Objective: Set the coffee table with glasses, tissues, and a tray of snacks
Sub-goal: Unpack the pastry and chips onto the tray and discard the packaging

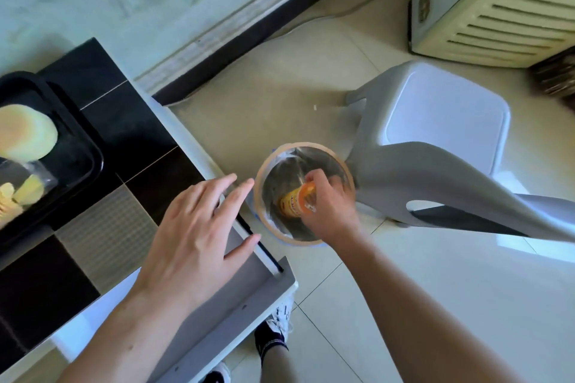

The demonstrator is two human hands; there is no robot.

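- One coffee table (102, 227) fills the left and lower left of the frame, its top a checker of black and grey tiles with a pale rim.
- One grey plastic chair (435, 146) stands at right of centre on the tiled floor, its backrest sweeping toward the right edge and crowding the bin beside it.
- One cream louvred appliance (497, 6) sits in the upper right corner, well apart from the rest.
- One black tray (90, 149) rests on the table at the far left edge, partly cut off; in it one round pale cake (25, 132) and a cluster of yellowish chips (15, 196), too blurred to count.
- One round waste bin (303, 193) with an orange rim and a plastic liner sits on the floor at centre, just beside the table's edge.
- Two hands here. The left hand (199, 227) hovers flat over the table's corner, fingers spread, holding nothing.
- The right hand (329, 205) reaches over the bin's mouth, fingers curled around one orange snack wrapper (295, 202).
- Two shoes at the bottom edge, one white sneaker (281, 317) half hidden by the table.
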